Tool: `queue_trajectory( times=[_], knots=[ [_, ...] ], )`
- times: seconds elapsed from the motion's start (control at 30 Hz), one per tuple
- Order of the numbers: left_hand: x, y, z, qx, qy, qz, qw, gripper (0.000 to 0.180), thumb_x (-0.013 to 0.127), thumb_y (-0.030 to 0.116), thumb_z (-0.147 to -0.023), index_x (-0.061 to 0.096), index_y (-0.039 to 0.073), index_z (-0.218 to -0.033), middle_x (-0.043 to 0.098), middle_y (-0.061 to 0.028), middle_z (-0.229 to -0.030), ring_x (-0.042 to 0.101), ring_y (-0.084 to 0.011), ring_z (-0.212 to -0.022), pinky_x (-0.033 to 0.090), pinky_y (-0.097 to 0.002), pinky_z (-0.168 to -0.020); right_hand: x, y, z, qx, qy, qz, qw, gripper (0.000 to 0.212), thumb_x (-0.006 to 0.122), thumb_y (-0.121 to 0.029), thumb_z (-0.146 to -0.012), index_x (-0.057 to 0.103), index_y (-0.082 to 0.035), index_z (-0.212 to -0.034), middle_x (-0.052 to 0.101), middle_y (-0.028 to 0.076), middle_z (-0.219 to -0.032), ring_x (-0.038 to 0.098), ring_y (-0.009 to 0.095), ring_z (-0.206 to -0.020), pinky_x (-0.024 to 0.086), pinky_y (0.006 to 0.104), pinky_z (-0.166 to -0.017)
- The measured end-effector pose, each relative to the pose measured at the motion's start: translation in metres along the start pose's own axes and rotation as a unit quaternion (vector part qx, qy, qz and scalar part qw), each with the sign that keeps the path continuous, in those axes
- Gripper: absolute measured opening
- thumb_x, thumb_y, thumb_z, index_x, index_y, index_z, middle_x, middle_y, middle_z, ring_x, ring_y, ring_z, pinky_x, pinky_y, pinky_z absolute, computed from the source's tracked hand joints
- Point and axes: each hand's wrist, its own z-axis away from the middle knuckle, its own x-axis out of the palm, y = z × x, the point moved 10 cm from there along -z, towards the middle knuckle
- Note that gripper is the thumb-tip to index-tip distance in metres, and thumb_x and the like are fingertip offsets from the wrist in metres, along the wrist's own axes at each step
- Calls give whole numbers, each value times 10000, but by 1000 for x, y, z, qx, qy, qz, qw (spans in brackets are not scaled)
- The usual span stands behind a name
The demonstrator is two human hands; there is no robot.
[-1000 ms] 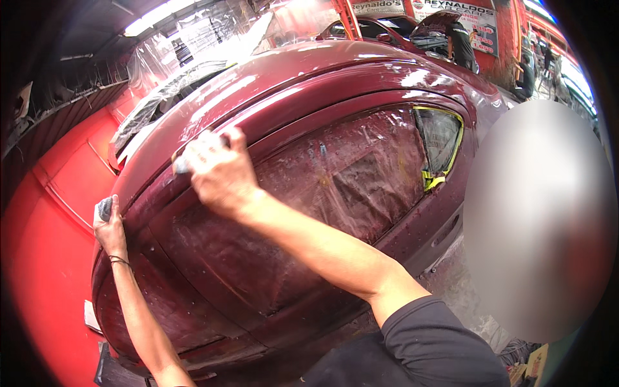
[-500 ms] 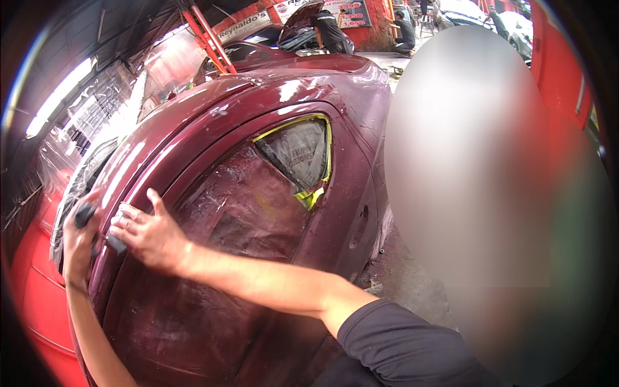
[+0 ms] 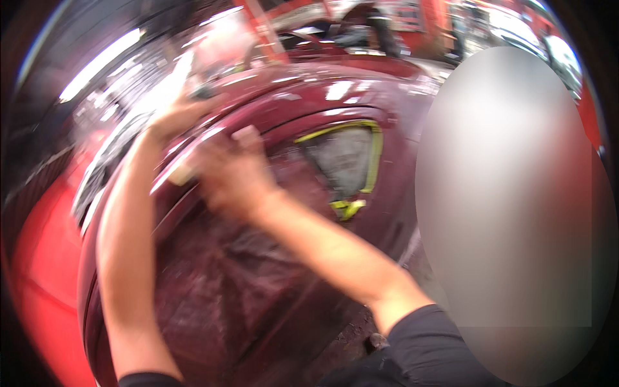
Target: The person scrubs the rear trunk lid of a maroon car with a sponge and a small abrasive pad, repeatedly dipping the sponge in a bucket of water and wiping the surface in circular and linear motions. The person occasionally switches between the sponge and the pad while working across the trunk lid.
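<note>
A glossy maroon car body [image 3: 348, 91] fills the middle of the view, with a curved roof edge above the side opening. My left hand [image 3: 180, 115] is raised over the roof edge, its fingers around a small dark block [image 3: 205, 91]. Nearer to me, my right hand [image 3: 235, 169] lies along the roof rail above the side opening, smeared by motion. A pale, flat-edged block [image 3: 182, 173] shows at its fingertips, pressed against the rail. Maroon-stained sheeting [image 3: 258, 258] covers the side opening. A small rear window [image 3: 342, 158] is masked with paper and yellow tape [image 3: 350, 208].
A red vehicle panel [image 3: 48, 238] stands on the left, beside dark sheeting [image 3: 97, 174] over the windshield area. At the right, a large blurred oval [image 3: 509, 213] hides the scene. Behind the car are a red post [image 3: 261, 29], another car and a person [image 3: 383, 32].
Both hands have moved up and rightward along the roof edge, the left reaching farther across the roof. The whole view has shifted too, and the picture is more blurred.
</note>
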Motion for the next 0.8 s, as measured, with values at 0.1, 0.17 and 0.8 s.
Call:
queue_trajectory(
  times=[0.1,0.17,0.8],
  knots=[
    [-8,-26,-44,-56,-11,-92,994,705,841,627,-836,727,72,-1257,742,-62,-892,671,-181,-747,566,-409,-732,-35,130,-16,68,82,50,993,328,624,-323,-998,728,-214,-1289,736,80,-1174,721,304,-1029,473,636,-928],
    [-7,28,-31,31,-36,-116,992,433,769,538,-945,799,142,-772,684,-54,-680,627,-172,-606,520,-393,-617,-54,236,2,287,4,86,954,421,525,-393,-1094,689,-124,-1375,705,107,-1363,663,325,-1293,441,645,-1118],
    [-322,-204,438,-283,71,-237,927,378,733,468,-994,720,92,-1020,613,-37,-651,568,-142,-497,475,-327,-465,118,-474,7,-169,-17,-182,968,401,637,-254,-958,702,-192,-1348,706,1,-1363,586,192,-1377,269,624,-1200]
  ],
)
